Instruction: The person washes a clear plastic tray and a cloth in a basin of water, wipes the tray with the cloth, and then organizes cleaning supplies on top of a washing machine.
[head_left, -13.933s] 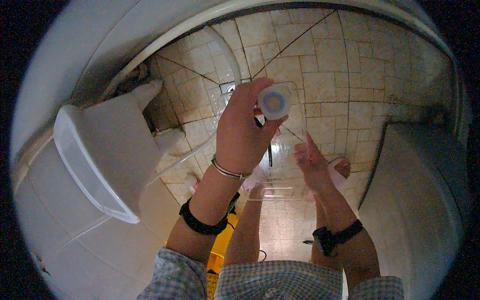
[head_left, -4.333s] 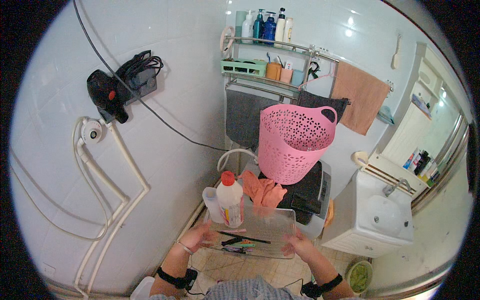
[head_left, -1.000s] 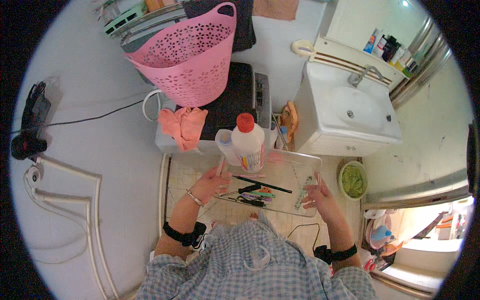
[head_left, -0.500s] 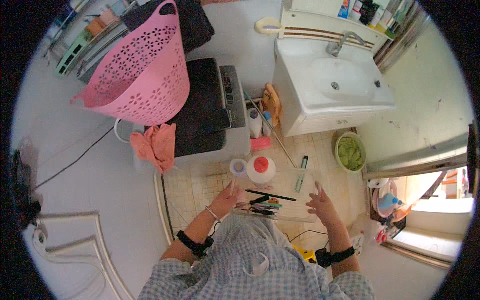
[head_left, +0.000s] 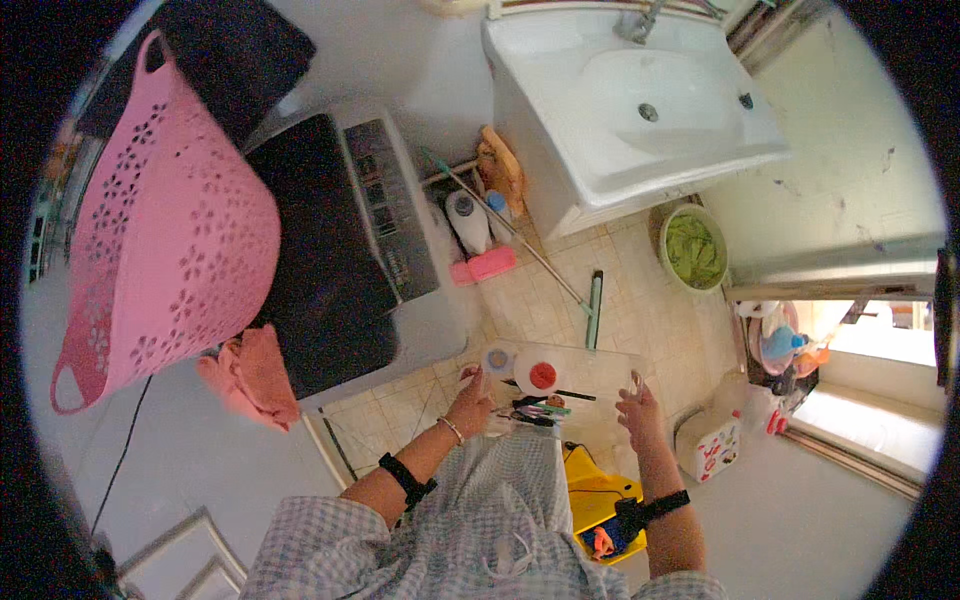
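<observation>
Between my two hands is a clear, see-through plastic tray (head_left: 615,405), held level in front of my checked clothing. My left hand (head_left: 470,400) pinches its left side, and my right hand (head_left: 640,408) grips its right side. Inside lie a dark pencil-like stick (head_left: 578,396) and several pens (head_left: 533,415). Toward its far left, a white bottle with a red cap (head_left: 542,377) hides part of the dark stick. Beside that bottle is a pale container with a bluish top (head_left: 498,360). The tray's exact edges are hard to make out.
A pink basket (head_left: 190,250) sits on a black-topped washing machine (head_left: 310,250), near an orange cloth (head_left: 255,380). Ahead are a white sink (head_left: 690,150), a squeegee (head_left: 595,312) and a green-filled bucket (head_left: 693,248). A yellow object (head_left: 590,485) is below my right forearm.
The view has shifted: basket and washing machine sit further left, the sink higher. Both hands still hold the tray. The red-capped bottle now overlaps the dark stick. More of the yellow object shows.
</observation>
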